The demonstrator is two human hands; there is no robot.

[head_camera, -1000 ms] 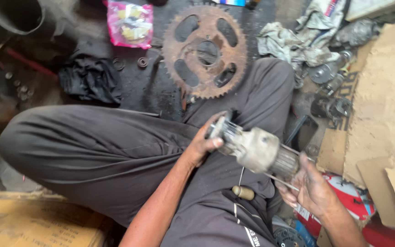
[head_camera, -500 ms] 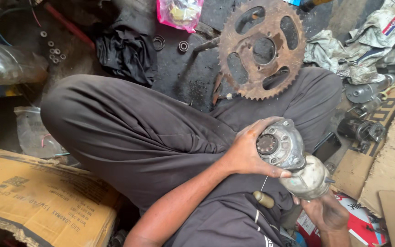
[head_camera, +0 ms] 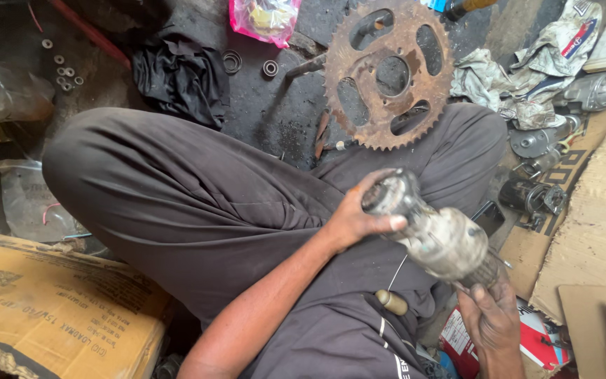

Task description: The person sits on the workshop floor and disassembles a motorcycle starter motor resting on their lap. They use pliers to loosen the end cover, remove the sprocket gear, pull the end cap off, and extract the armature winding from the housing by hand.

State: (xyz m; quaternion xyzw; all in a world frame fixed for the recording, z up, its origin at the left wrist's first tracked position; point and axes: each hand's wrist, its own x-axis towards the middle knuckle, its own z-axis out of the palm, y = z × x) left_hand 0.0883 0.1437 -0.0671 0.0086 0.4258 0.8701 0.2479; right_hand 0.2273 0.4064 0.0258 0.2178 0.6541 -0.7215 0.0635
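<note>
I sit cross-legged on a greasy floor and hold a grimy grey starter motor (head_camera: 435, 235) over my lap. My left hand (head_camera: 356, 214) grips its upper round end cap, thumb across the body. My right hand (head_camera: 491, 317) holds the lower end from underneath, where thin bolts stick out. The motor is tilted, its cap end pointing up and left. A small wooden-handled tool (head_camera: 391, 302) lies on my trousers just below the motor.
A large rusty sprocket (head_camera: 389, 73) lies on the floor beyond my knee. Black cloth (head_camera: 182, 77), small rings and washers (head_camera: 62, 70) and a pink packet (head_camera: 264, 19) lie farther back. Other motor parts (head_camera: 536, 196) and cardboard (head_camera: 601, 217) are at right; a cardboard box (head_camera: 50, 305) sits at left.
The motor has been turned in my hands: a second ago it lay nearly level, then its cap end faced me, now it is tilted up-left. The view has shifted too.
</note>
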